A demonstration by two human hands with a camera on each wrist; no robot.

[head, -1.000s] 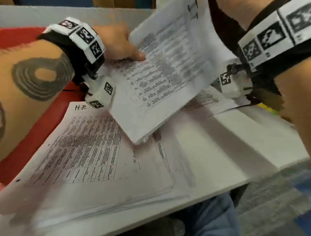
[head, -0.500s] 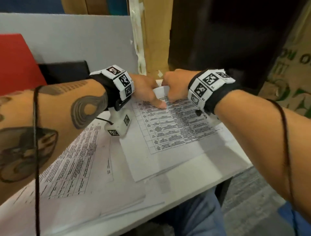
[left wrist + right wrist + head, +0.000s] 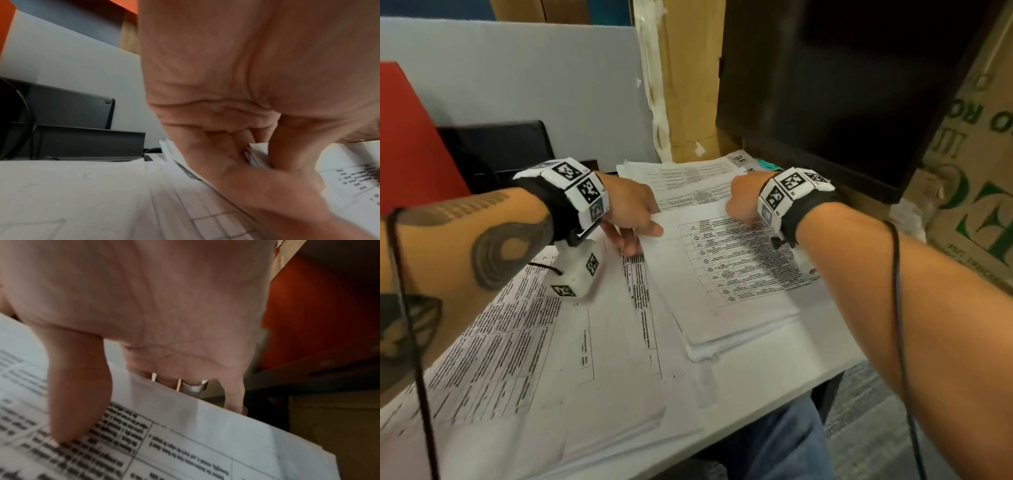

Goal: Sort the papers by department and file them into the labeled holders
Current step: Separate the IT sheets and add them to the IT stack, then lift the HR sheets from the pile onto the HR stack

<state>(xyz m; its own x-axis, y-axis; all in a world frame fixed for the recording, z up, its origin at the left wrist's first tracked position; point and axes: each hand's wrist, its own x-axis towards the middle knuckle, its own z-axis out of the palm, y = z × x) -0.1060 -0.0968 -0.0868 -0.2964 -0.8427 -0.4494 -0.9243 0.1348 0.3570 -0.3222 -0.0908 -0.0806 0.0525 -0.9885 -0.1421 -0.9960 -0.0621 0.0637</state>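
A stack of printed table sheets (image 3: 726, 308) lies on the white desk (image 3: 767, 373), overlapping other papers. My left hand (image 3: 637, 233) grips its far left corner, thumb on top and fingers under the edge; the left wrist view shows the fingers (image 3: 287, 146) curled round the sheet edges (image 3: 252, 155). My right hand (image 3: 739, 214) holds the far right edge. In the right wrist view its thumb (image 3: 78, 402) presses on the print (image 3: 185, 443) and the fingers wrap behind. A black holder (image 3: 500, 147) stands at the back left.
A wide pile of sheets (image 3: 517, 359) covers the desk's left side. Another pile marked HR (image 3: 688, 181) lies behind the hands. A red panel (image 3: 407, 137), a black box (image 3: 825, 85) and a cardboard carton (image 3: 979, 178) ring the desk.
The stack was held up and tilted in the air; now it lies flat on the desk. Both hands have shifted to its far corners, further apart than half a second ago.
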